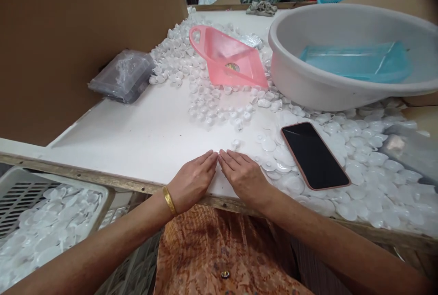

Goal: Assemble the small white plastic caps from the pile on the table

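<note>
— So, what are the 2 hands doing?

— Both lie palm down on the white table point(137, 135), near its front edge. The left hand point(193, 181), with a gold bangle point(169, 200) on the wrist, and the right hand point(243, 175) point toward each other, fingers straight and held together, the fingertips meeting at a spot just ahead of them.

— Pinching anything?

— Possibly a tiny clear piece right where the fingertips meet, but it is too small to be sure. Neither hand is curled around anything I can make out.

— What lies closest?

— A single small clear plastic cap point(235, 143) stands just beyond the right fingertips, apart from them. Flat clear plastic discs point(345, 167) spread out to the right of the right hand, and a smartphone point(315, 154) with a dark screen lies face up on top of them.

— And farther back?

— A heap of small clear plastic caps point(191, 66) runs up the middle of the table, with a pink plastic scoop point(226, 55) resting on it. At the right stands a grey basin point(325, 80) holding a blue tray point(359, 62). At the left, against the cardboard wall point(68, 34), lies a clear plastic bag point(123, 76).

— Anything below the table?

— A white slatted crate point(20, 185) at the lower left, holding more clear discs.
</note>
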Demonstrator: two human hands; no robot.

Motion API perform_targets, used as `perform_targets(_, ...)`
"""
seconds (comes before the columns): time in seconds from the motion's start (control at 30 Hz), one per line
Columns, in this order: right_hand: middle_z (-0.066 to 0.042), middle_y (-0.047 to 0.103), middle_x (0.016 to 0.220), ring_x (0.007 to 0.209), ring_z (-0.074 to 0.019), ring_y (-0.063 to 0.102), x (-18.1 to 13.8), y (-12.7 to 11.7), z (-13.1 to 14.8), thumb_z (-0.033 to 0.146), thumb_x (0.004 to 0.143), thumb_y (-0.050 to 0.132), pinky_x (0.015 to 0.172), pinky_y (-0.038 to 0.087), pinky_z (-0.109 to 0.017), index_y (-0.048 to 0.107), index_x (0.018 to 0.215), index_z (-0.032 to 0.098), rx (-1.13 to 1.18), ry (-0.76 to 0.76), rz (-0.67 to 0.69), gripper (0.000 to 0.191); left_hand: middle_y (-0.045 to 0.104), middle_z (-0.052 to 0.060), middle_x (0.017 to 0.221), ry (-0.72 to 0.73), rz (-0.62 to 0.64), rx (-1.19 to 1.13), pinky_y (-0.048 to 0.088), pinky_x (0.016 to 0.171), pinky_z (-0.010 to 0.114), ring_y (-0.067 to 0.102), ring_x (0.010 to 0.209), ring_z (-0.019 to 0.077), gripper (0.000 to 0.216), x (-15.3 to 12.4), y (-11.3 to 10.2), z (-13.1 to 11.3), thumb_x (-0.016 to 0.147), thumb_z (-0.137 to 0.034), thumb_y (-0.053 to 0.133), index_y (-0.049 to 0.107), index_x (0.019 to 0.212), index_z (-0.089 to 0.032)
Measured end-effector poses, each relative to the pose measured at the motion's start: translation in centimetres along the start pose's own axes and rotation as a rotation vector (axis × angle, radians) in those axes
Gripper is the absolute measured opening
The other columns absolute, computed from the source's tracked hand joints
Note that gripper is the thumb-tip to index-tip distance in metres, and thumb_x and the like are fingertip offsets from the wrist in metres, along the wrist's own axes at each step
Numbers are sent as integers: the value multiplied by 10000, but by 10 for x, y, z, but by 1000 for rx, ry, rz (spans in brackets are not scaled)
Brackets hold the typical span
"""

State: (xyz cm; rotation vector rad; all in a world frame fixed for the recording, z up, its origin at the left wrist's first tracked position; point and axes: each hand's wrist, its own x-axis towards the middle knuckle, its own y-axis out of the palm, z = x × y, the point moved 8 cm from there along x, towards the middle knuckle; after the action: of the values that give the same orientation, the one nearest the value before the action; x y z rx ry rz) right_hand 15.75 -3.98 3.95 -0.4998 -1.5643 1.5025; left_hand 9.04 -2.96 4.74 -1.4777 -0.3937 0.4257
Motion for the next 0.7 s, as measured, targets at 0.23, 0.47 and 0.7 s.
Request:
perform_targets(0.23,-141,491,1233,1127,-237,444,3,2,0,107,847,396,960,384,-345,524,1181,6,71,23,-28,372,518,203,1179,-88,-193,26,440,982,322,464,1159,243,343,4,-12,-5,812,-63,368,562,1076,39)
perform_targets(0.47,-60,484,1246,1093,-229,431,-27,-25,-51,230,827,565,879,383,-383,547,1157,164,85,355,32,337,579,86,1119,-295,-298,12,483,897,333,525,1078,201,251,-45,-23,40,846,-218,455,621,1004,-115)
perform_targets(0.7,-78,614,866,870,-228,531,-35,-23,-75,127,842,501,745,361,-345,617,952,146,2,405,248,161,620,59,946,-421,-429,-217,476,765,294,555,880,156,215,-16,-46,36,836,-239,480,646,943,-154)
